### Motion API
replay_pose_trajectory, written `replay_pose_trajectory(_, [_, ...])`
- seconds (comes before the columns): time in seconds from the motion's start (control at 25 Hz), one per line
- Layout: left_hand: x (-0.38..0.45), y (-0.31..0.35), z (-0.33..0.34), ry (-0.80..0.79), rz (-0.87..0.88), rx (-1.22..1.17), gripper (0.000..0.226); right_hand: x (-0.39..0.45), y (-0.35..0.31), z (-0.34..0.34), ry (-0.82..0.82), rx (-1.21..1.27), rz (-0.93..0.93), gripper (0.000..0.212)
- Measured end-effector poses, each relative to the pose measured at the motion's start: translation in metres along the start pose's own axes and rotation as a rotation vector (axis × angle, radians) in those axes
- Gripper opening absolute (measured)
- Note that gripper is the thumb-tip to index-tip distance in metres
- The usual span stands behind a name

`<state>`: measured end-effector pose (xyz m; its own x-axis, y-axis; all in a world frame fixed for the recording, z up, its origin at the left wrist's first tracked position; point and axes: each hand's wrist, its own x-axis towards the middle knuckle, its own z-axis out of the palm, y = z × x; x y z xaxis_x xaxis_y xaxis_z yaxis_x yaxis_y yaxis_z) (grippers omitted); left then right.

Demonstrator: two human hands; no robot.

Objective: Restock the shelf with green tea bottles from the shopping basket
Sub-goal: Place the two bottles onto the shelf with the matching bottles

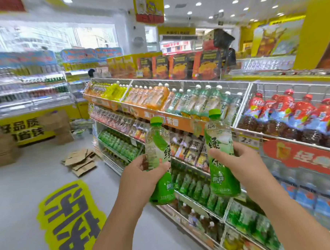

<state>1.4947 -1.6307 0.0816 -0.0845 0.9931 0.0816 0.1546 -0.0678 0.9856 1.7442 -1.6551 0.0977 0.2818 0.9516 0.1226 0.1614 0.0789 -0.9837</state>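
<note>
Shelf (179, 124) ahead, racks stocked with drinks. Left hand (141, 175) grips a bottle (159, 163), fingers curled round its middle. Right hand (243, 159) grips second bottle (221, 156) likewise. Both upright, before shelf.

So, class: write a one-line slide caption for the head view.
Left hand and right hand each hold a green tea bottle before the shelf.
</note>
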Motion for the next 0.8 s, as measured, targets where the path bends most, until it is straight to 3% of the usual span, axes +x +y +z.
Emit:
replay_pose_trajectory(0.08, [0.042,-0.005,-0.007,0.007,0.012,0.036,0.024,0.037,0.006,0.027,-0.026,0.003,-0.013,0.029])
replay_pose_trajectory(0.24, [0.126,-0.005,-0.014,0.036,0.015,0.042,0.038,0.113,0.005,0.069,-0.052,-0.030,-0.030,0.059])
replay_pose_trajectory(0.36, [0.178,-0.004,-0.014,0.029,0.023,0.037,0.020,0.148,-0.005,0.090,-0.056,-0.001,0.011,0.023])
replay_pose_trajectory(0.52, [0.252,-0.016,-0.022,-0.018,0.028,0.055,0.022,0.184,-0.016,0.128,0.004,0.018,0.029,0.032])
replay_pose_trajectory(0.64, [0.315,-0.030,-0.035,-0.092,0.049,0.084,0.061,0.220,-0.007,0.163,0.064,0.006,0.023,0.036])
replay_pose_trajectory(0.8, [0.404,-0.049,-0.059,-0.251,0.059,0.113,0.068,0.261,0.005,0.222,0.234,-0.016,0.069,0.038])
